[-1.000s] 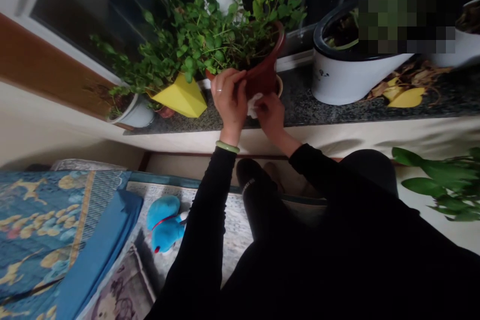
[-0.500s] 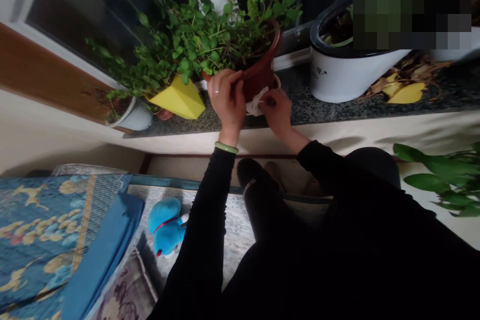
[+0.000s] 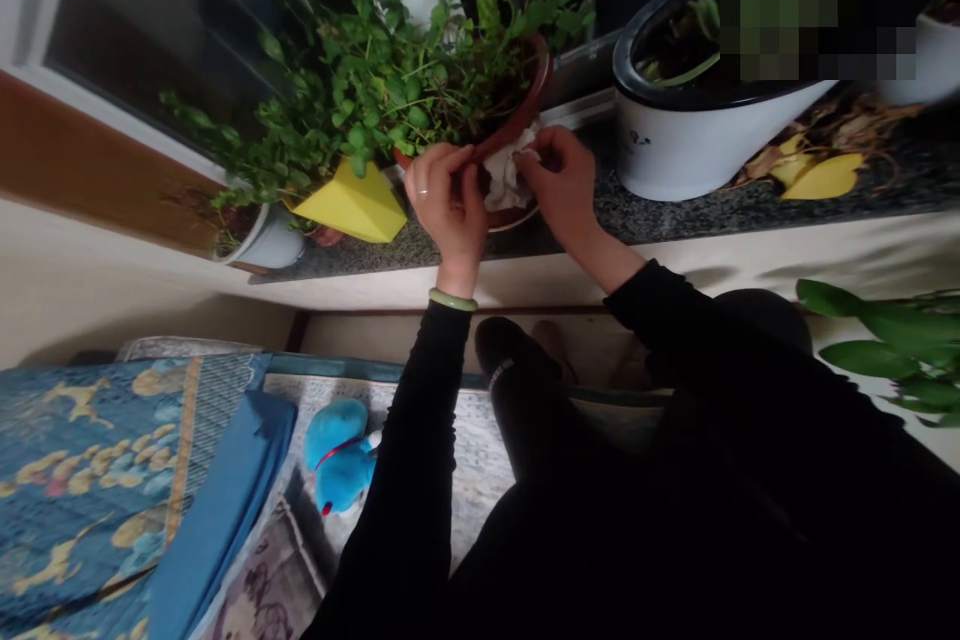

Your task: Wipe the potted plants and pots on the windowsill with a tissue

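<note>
Windowsill (image 3: 637,217): curled hands (image 3: 448,207) (image 3: 568,182) on pot (image 3: 532,98), tissue (image 3: 504,182)

We see a reddish-brown plant pot (image 3: 529,105) with a flared rim, standing on a dark, speckled windowsill (image 3: 667,220). Leafy green stems (image 3: 416,85) crowd its opening and rise above the rim. Against its front outer wall, below the rim, we find crumpled white material (image 3: 506,182), bunched and creased; whether tissue or cloth, we cannot tell.

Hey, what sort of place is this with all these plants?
Probably a room in a home, perhaps a bedroom: potted plants line a stone windowsill, with patterned blue bedding and a blue plush toy nearby.
</note>
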`<state>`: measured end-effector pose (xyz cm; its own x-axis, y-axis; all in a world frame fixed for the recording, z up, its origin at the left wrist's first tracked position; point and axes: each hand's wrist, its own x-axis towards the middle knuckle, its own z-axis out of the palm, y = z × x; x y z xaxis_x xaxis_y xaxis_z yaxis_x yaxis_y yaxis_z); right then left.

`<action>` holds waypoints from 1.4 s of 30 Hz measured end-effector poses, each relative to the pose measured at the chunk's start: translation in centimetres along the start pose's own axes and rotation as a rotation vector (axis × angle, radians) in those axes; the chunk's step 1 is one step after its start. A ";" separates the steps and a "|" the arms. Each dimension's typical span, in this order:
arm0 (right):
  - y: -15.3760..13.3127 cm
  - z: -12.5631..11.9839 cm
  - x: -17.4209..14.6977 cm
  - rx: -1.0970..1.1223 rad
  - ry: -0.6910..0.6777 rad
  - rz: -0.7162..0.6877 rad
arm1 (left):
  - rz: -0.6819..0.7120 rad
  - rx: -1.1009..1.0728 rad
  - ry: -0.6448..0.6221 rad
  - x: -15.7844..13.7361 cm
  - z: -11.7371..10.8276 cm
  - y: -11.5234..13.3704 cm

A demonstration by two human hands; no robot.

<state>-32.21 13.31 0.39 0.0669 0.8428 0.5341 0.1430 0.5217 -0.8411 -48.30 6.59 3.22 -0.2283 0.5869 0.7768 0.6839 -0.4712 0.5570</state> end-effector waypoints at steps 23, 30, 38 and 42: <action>-3.5 1.0 -1.8 -0.057 0.061 -0.110 | 0.077 0.058 0.075 0.1 0.2 0.3; 2.2 -1.0 0.0 -0.076 0.055 -0.034 | 0.053 0.047 0.053 0.0 -0.1 1.1; 1.9 -2.2 -2.8 -0.276 -0.044 -0.108 | 0.004 0.014 0.013 -0.2 0.3 0.3; 1.0 -1.5 -4.4 -0.435 -0.135 -0.112 | -0.024 -0.026 -0.004 -0.1 0.4 0.1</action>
<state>-30.90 9.91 -2.70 -0.0974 0.8094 0.5791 0.5449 0.5303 -0.6495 -47.95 6.79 3.08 -0.2419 0.6006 0.7621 0.6603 -0.4736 0.5829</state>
